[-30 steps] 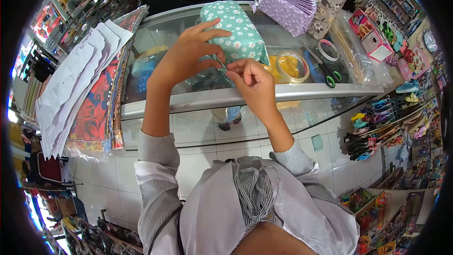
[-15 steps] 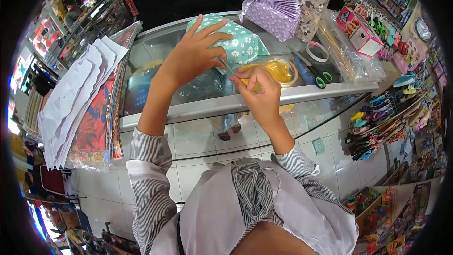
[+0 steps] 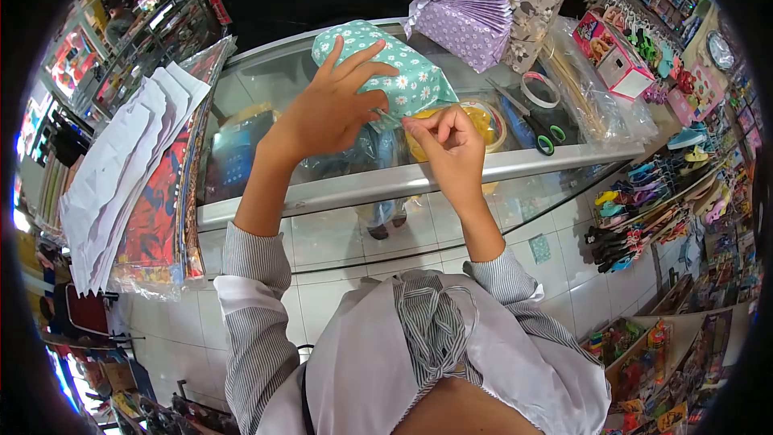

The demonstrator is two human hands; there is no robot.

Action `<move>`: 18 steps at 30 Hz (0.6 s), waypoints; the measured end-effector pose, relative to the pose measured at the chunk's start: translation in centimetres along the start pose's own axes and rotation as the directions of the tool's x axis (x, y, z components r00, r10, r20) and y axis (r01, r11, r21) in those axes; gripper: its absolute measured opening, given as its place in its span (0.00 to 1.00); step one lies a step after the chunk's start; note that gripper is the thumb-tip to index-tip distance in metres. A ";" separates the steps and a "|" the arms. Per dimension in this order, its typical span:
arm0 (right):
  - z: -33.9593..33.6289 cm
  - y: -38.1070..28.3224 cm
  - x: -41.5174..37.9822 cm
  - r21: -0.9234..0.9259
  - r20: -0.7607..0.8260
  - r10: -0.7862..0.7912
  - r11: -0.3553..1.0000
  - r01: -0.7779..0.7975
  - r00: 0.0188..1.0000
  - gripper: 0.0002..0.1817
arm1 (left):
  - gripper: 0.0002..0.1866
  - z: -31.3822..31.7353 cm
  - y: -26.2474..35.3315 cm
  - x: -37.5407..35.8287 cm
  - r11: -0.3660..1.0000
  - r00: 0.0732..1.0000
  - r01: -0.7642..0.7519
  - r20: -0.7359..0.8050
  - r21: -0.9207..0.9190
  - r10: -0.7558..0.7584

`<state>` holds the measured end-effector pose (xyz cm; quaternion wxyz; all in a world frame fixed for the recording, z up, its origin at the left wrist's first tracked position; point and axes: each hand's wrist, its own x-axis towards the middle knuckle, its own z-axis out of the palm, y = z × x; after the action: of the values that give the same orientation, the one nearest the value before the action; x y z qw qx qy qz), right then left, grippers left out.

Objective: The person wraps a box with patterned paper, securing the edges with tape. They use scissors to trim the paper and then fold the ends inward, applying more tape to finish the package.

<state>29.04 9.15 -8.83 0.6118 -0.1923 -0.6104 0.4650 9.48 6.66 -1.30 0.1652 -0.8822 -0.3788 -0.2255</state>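
Note:
A mint-green package with white daisies lies on the glass counter. My left hand reaches over its near left side, thumb and index finger pinched together, the other fingers spread above the paper. From that pinch a thin pale-green strip runs to my right hand, whose thumb and index finger are closed on its other end. Whether the strip is ribbon, tape or paper I cannot tell. Just behind my right hand, a roll of yellowish tape lies flat on the counter, partly hidden by the fingers.
Scissors with green-and-black handles and a white tape roll lie to the right. Behind stands a purple pleated package. White paper sheets are stacked at left. The counter's metal edge runs below my wrists.
My right hand has turned slightly and its fingers have curled in more. The strip now lies flatter between the hands. My left hand has shifted only a little.

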 end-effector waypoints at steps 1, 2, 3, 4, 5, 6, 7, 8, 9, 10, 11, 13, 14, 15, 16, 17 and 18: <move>-0.1 0.1 0.0 0.005 0.002 0.014 1.000 -0.014 1.000 0.18 | 0.06 -0.1 0.1 0.0 1.000 1.000 0.006 0.005 0.001 -0.006; -0.1 0.2 0.1 0.010 0.004 0.027 1.000 -0.027 1.000 0.18 | 0.06 -0.3 0.2 0.1 1.000 1.000 0.013 0.009 0.003 -0.013; -0.1 0.2 0.1 0.018 0.015 0.018 1.000 -0.018 1.000 0.18 | 0.06 -0.4 0.2 0.1 1.000 1.000 0.019 0.013 0.005 -0.020; -0.1 0.3 0.1 0.026 0.025 0.008 1.000 -0.009 1.000 0.18 | 0.07 -0.4 0.3 0.1 1.000 1.000 0.020 -0.007 -0.019 -0.020; -0.1 0.3 0.0 0.034 0.035 -0.001 0.999 0.000 0.999 0.18 | 0.07 -0.2 0.5 0.2 0.999 0.999 0.020 -0.027 -0.044 -0.021; -0.1 0.2 0.0 0.022 0.043 0.006 1.000 -0.007 0.999 0.18 | 0.08 -0.1 0.6 0.2 0.997 0.999 0.018 -0.046 -0.069 -0.021; 0.0 -0.1 -0.1 0.010 0.051 0.013 1.000 -0.014 0.999 0.17 | 0.10 0.2 0.5 0.2 0.998 0.999 0.021 -0.043 -0.051 -0.024; 0.1 -0.2 -0.2 -0.002 0.058 0.020 1.000 -0.020 0.998 0.17 | 0.11 0.5 0.2 0.1 0.999 0.999 0.024 -0.039 -0.034 -0.025; 0.1 -0.2 -0.3 -0.051 0.074 0.020 0.999 -0.016 0.997 0.17 | 0.12 0.6 0.1 0.1 1.000 0.999 0.025 -0.036 -0.017 -0.026; 0.0 -0.3 -0.3 -0.100 0.090 0.022 0.995 -0.013 0.996 0.16 | 0.13 0.7 0.1 0.1 0.999 0.999 0.025 -0.035 -0.019 -0.026; -0.1 -0.3 -0.3 -0.149 0.108 0.023 0.989 -0.007 0.994 0.16 | 0.13 0.6 0.2 0.0 0.999 0.999 0.026 -0.035 -0.021 -0.027; -0.1 -0.4 -0.5 -0.254 0.109 0.002 0.967 0.026 0.994 0.15 | 0.14 0.5 0.1 -0.3 0.999 0.998 0.029 -0.051 -0.014 -0.029; -0.1 -0.6 -0.6 -0.305 0.110 -0.008 0.951 0.042 0.994 0.15 | 0.14 0.5 0.1 -0.5 1.000 0.997 0.030 -0.066 -0.006 -0.031; -0.1 -0.7 -0.7 -0.334 0.101 -0.060 0.938 0.090 0.993 0.14 | 0.14 0.5 0.1 -0.7 0.999 0.996 0.032 -0.082 0.002 -0.032; -0.1 -0.9 -0.9 -0.362 0.093 -0.111 0.922 0.138 0.989 0.14 | 0.13 0.7 0.1 -1.0 0.996 0.994 0.081 -0.067 -0.041 -0.083; -0.2 -1.1 -1.0 -0.390 0.086 -0.162 0.902 0.183 0.983 0.14 | 0.12 1.0 0.2 -1.5 0.988 0.990 0.131 -0.049 -0.084 -0.135; -0.3 -1.3 -1.1 -0.460 0.091 -0.216 0.857 0.233 0.972 0.13 | 0.11 1.1 0.2 -1.8 0.975 0.982 0.182 -0.028 -0.126 -0.187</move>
<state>29.92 7.67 -8.47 0.5860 -0.2531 -0.7337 0.2330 8.84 6.00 -3.23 0.0965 -0.8471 -0.4411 -0.2803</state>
